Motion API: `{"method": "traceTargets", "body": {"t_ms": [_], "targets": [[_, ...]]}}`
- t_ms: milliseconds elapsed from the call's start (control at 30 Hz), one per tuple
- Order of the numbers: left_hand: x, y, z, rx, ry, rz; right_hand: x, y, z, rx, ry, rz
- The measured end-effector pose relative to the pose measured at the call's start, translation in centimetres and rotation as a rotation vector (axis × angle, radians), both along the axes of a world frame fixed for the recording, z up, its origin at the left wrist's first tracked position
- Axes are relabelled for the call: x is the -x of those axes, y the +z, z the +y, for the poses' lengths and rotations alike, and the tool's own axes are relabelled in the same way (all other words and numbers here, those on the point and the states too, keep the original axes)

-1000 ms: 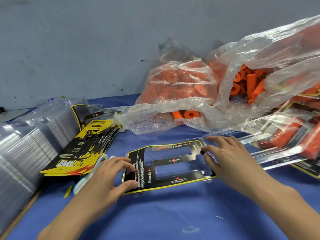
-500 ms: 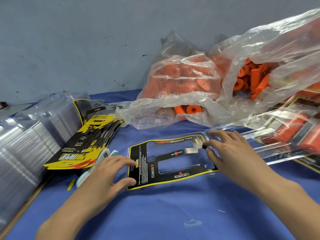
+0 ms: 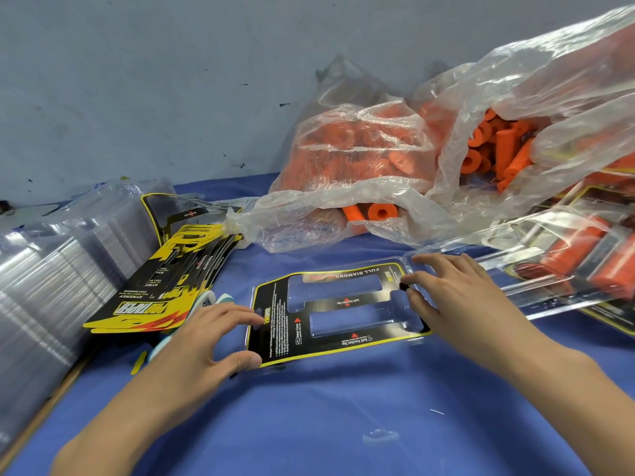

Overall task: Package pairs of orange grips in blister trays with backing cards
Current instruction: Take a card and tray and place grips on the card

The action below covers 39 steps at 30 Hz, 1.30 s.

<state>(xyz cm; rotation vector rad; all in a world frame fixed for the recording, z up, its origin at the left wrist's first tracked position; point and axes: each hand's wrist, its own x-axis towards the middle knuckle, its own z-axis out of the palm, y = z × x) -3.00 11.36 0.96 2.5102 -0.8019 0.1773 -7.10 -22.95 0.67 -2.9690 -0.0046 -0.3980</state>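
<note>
This is a small packing workshop, a hand-assembly bench rather than a home or shop. A blue cloth (image 3: 309, 424) covers the work surface, set against a bare, scuffed grey wall (image 3: 137, 80). On the far right, clear plastic bags (image 3: 360, 187) bulge with bulk orange grips (image 3: 381, 211). At the left, a tall stack of empty clear blister trays (image 3: 44, 286) lies beside a fanned pile of printed black-and-yellow backing cards (image 3: 161, 290). At the right edge, finished packs (image 3: 584, 259) with grips sealed inside lie piled together.
</note>
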Motion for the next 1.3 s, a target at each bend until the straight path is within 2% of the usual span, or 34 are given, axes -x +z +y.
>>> {"method": "traceTargets", "body": {"t_ms": [267,433,733,933,1100,1300], "targets": [[-0.2,-0.6,-0.5,-0.089,0.008,0.019,0.1,0.0,0.1,-0.018,0.008,-0.022],[0.1,-0.1,0.7,-0.025,0.045,-0.014,0.0,-0.2,-0.1,-0.019,0.010,-0.029],[0.2,1.1,-1.8,0.067,0.207,-0.244,0.1,0.3,0.1,-0.091,0.012,-0.063],[1.9,0.5,-8.6,0.032,0.020,-0.305,0.2,1.2,-0.2,-0.265,0.036,-0.170],[2.8,-0.3,-13.1,-0.068,-0.149,-0.333,0.1,1.6,-1.2,-0.251,0.019,-0.229],[3.0,-1.0,-16.0,-0.133,-0.242,-0.384,0.1,1.7,-1.8,-0.216,0.014,-0.199]]}}
